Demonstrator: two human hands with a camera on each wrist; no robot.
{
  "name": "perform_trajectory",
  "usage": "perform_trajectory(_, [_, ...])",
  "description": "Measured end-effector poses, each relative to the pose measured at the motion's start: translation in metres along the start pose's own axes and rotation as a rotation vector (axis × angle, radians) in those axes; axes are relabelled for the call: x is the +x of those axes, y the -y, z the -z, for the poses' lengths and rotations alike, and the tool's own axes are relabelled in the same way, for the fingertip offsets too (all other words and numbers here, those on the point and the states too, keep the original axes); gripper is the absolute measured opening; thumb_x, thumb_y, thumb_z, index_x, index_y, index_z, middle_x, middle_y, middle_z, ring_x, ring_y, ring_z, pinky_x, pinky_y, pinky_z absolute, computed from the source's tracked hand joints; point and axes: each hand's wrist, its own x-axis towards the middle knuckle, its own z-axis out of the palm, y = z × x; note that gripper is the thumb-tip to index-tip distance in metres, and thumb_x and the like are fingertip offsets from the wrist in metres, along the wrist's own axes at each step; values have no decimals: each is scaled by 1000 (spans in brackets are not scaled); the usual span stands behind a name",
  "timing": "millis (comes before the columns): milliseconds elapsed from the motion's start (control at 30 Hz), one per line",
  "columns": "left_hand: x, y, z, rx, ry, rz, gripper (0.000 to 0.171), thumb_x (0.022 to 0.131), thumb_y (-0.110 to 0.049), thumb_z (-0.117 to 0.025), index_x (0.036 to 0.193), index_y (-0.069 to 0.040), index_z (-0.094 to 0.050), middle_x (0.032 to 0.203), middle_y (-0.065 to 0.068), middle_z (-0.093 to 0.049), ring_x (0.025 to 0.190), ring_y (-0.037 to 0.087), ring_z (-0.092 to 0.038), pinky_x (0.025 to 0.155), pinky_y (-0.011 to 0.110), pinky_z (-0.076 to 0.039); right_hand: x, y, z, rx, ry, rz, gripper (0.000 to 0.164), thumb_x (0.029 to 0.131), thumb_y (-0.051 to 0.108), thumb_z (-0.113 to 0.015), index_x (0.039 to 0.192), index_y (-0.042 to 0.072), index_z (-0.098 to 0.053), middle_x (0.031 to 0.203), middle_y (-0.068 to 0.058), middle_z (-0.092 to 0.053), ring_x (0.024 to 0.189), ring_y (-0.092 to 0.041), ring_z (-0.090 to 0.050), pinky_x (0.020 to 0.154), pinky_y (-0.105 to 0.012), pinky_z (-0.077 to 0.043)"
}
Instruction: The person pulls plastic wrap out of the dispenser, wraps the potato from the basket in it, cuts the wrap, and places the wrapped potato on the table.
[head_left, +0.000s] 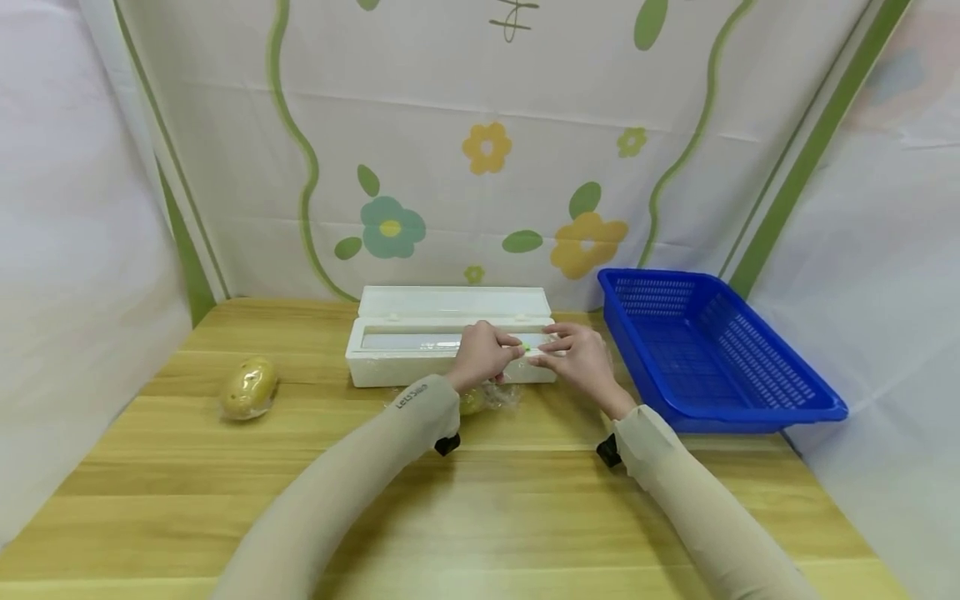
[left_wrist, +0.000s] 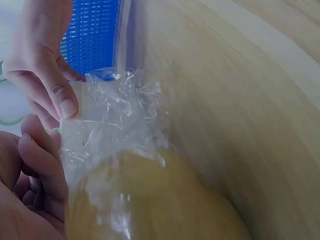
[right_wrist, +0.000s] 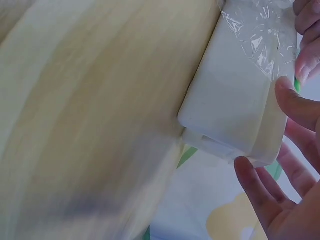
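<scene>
A long white cling film dispenser (head_left: 397,367) lies at the back of the table with its lid raised. Clear film (left_wrist: 122,112) hangs over its front and spreads onto a yellow potato (left_wrist: 150,195), which my left forearm partly hides in the head view. My left hand (head_left: 480,357) pinches a small green slide cutter (head_left: 527,347) on the dispenser's front edge, close to its right end. Opposite it, my right hand (head_left: 581,358) grips that end, thumb (right_wrist: 295,102) at the front edge and fingers over the top and side.
Another potato (head_left: 249,388), wrapped in film, lies on the left of the wooden table (head_left: 480,517). A blue plastic basket (head_left: 652,375) stands to the right of the dispenser. White printed cloth (head_left: 450,83) walls in the back and sides.
</scene>
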Motion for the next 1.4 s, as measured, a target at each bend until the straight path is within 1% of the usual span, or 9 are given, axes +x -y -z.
perform_trajectory(233, [-7,9,11,-10,-1,-56,20,92,-15,-72,108,-3,-75,103,17,-71,43,27,-61,41,33,-51,1,7,-3,-103,27,16,30,74,41,-86,88,15,-82,112,3,-71,105,-22,-62,65,-37,-53])
perform_trajectory(400, [-15,25,37,-42,-42,-5,18,91,-14,-73,105,-4,-76,98,14,-73,35,20,-53,36,29,-46,1,1,4,-126,34,-6,30,74,40,-86,90,14,-82,107,2,-72,102,-24,-64,70,-38,-53])
perform_trajectory(500, [-16,33,53,-52,-15,11,19,91,-17,-74,106,-7,-77,97,11,-73,34,20,-50,35,26,-40,1,-4,10,-149,20,-8,30,73,38,-88,89,13,-82,103,0,-73,99,-24,-65,69,-38,-52])
perform_trajectory(633, [-17,38,65,-26,70,-3,21,92,-20,-73,110,-9,-76,69,16,-68,35,22,-50,35,25,-37,-1,-7,12,-140,32,5,30,73,38,-87,89,14,-82,104,0,-73,99,-24,-65,63,-35,-51])
perform_trajectory(733, [-21,40,74,30,64,-19,19,93,-19,-72,109,-10,-77,62,15,-65,36,24,-52,35,25,-38,-1,-5,7,-127,33,31,30,74,38,-87,90,13,-82,105,0,-73,99,-23,-66,60,-33,-51])
perform_trajectory(900, [-19,37,84,91,68,-104,23,92,-22,-72,111,-10,-76,66,11,-68,38,28,-53,38,27,-41,2,3,3,-137,18,33,30,73,38,-87,90,14,-82,102,2,-74,98,-22,-67,60,-34,-51])
perform_trajectory(1033, [-10,30,76,108,124,-160,25,92,-26,-73,110,-9,-77,68,5,-69,39,20,-44,41,28,-38,-1,4,6,-155,6,-6,26,72,37,-88,86,16,-82,99,6,-74,96,-20,-68,62,-34,-50])
perform_trajectory(1233, [-6,28,73,231,106,-156,11,90,-23,-75,95,-15,-81,89,-5,-74,50,10,-39,52,27,-36,-2,2,5,-173,5,26,26,73,38,-88,88,18,-82,95,7,-74,86,-17,-70,47,-29,-43])
perform_trajectory(1400, [-10,34,92,275,124,-138,13,90,-24,-75,97,-14,-80,91,-3,-74,49,8,-42,50,25,-38,1,3,3,-187,-10,49,27,72,40,-88,91,21,-82,91,8,-74,81,-18,-71,42,-28,-38])
